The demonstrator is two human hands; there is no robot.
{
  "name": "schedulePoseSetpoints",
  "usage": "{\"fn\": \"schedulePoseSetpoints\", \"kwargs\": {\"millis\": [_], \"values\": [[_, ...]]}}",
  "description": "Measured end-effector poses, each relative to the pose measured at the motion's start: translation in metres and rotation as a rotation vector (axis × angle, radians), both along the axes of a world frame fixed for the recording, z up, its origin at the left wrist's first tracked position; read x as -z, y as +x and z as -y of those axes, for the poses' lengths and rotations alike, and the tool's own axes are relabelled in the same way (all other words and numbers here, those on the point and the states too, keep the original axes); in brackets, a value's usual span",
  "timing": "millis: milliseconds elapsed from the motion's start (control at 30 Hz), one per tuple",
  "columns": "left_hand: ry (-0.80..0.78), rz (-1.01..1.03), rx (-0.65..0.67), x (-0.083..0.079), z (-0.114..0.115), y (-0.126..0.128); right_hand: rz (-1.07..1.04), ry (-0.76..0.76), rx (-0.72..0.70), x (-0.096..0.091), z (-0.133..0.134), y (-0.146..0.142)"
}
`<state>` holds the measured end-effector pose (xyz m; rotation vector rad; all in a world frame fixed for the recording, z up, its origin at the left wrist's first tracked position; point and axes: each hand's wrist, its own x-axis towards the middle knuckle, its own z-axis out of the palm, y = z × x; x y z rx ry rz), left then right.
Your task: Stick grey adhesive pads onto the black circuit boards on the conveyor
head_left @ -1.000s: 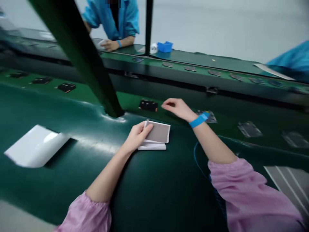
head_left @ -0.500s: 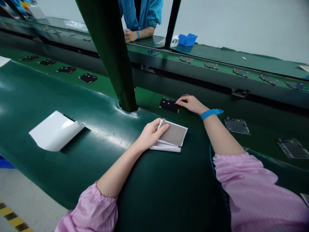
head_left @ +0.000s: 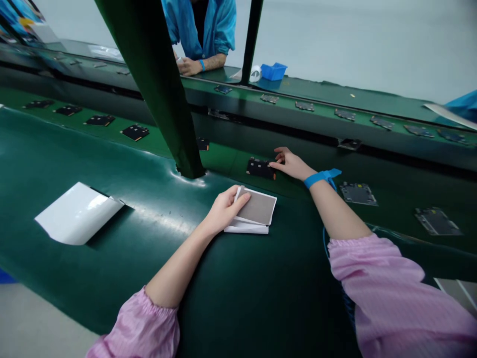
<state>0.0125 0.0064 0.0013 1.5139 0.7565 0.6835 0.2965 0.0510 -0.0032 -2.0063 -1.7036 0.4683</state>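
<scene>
My left hand point(head_left: 222, 211) rests on a small stack of grey-faced sheets point(head_left: 257, 210) on the green bench, thumb and fingers pinching the upturned left edge of the top sheet. My right hand point(head_left: 290, 163), with a blue wrist strap point(head_left: 316, 177), reaches onto the conveyor belt. Its fingertips touch the right edge of a black circuit board point(head_left: 261, 168) lying flat there. Both sleeves are pink.
A slanted green post point(head_left: 156, 84) rises from the bench just left of the board. Several boards lie along the near belt point(head_left: 357, 193) and far belt point(head_left: 305, 105). A white sheet point(head_left: 76, 213) lies at left. A person in blue point(head_left: 201, 30) works opposite, near a blue bin point(head_left: 273, 71).
My right hand reached left along the belt and came to the black board's edge. The left hand stayed on the sheet stack. The view shifted with my head.
</scene>
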Motion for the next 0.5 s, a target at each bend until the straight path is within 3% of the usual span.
{"fn": "schedulePoseSetpoints", "kwargs": {"millis": [167, 267, 400, 500], "values": [[-0.008, -0.008, -0.014, 0.000, -0.003, 0.001, 0.039, 0.144, -0.044, 0.005, 0.029, -0.002], [-0.019, -0.058, -0.044, -0.008, 0.000, 0.001, -0.056, 0.228, 0.037, 0.001, 0.046, -0.018], [0.029, -0.228, -0.092, -0.021, 0.004, 0.000, -0.287, 0.227, 0.165, -0.021, 0.055, -0.026], [0.111, -0.374, -0.156, -0.018, -0.003, -0.002, -0.073, 0.314, 0.145, -0.047, 0.061, -0.021]]}}
